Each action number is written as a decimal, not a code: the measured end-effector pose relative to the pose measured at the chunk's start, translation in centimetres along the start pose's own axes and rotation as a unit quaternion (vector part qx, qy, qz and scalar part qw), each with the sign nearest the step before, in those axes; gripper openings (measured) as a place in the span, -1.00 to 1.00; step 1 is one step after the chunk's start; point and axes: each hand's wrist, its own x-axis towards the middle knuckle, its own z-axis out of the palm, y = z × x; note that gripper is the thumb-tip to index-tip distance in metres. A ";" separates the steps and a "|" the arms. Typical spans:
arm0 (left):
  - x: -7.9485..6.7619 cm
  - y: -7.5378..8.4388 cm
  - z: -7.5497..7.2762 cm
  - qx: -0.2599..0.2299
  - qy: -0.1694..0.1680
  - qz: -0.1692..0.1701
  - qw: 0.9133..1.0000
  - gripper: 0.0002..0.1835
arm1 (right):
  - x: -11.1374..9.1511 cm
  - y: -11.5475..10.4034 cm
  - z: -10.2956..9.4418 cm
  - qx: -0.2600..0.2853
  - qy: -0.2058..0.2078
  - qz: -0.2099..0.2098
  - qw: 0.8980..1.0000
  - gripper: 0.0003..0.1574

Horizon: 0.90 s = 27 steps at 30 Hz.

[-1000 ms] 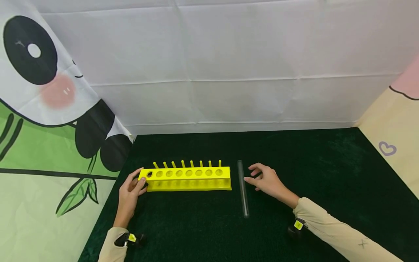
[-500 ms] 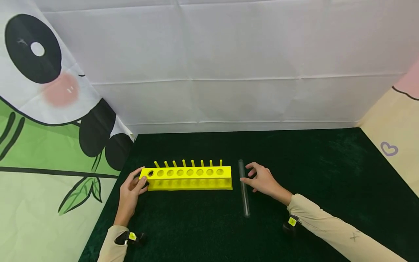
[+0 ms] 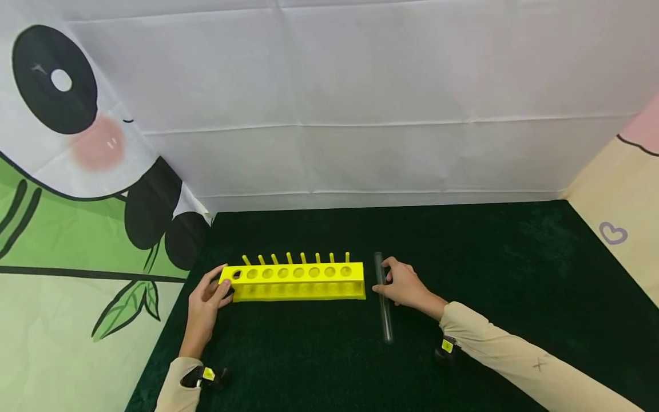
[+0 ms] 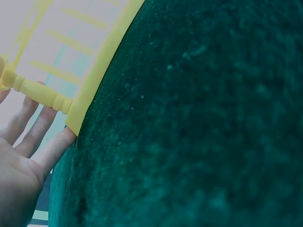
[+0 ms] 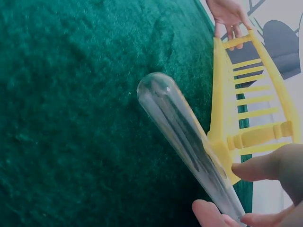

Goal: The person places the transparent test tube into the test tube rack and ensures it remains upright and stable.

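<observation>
A yellow test tube rack (image 3: 298, 289) stands on the dark green cloth, its row of round holes on top and a row of drying pegs behind. My left hand (image 3: 203, 312) grips its left end, thumb on the top plate and fingers at the end post (image 4: 40, 94). Just right of the rack lies a clear glass test tube (image 3: 385, 320), its rounded end (image 5: 156, 90) towards me. My right hand (image 3: 404, 286) straddles the tube's upper half, thumb crossing over to its left and fingers along its right. A small gap shows between thumb (image 5: 258, 169) and glass in the right wrist view.
Dark green cloth (image 3: 489, 246) covers the table. White fabric (image 3: 360, 114) hangs behind it, with a printed cartoon panel (image 3: 62, 171) on the left and a cream panel (image 3: 612, 229) on the right. Both wrists wear small cameras.
My right hand has moved left from beside the test tube until its thumb passes over the glass. The left hand, the rack and the tube have stayed in place.
</observation>
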 end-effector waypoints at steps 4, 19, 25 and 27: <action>0.0 0.0 0.0 0.003 -0.006 -0.001 1.000 -0.43 | 0.3 0.0 0.3 -0.006 0.013 0.002 1.000 -0.23; 0.0 0.0 0.0 0.006 -0.015 -0.002 1.000 -0.45 | 0.4 0.0 0.5 0.036 0.018 0.033 0.999 -0.21; 0.0 -0.1 0.0 0.011 -0.011 -0.003 1.000 -0.44 | 0.3 0.1 0.1 0.067 0.014 0.049 0.996 -0.22; 0.0 -0.1 0.0 0.010 -0.010 -0.005 1.000 -0.44 | 0.2 0.0 -0.1 0.075 0.015 0.051 0.996 -0.23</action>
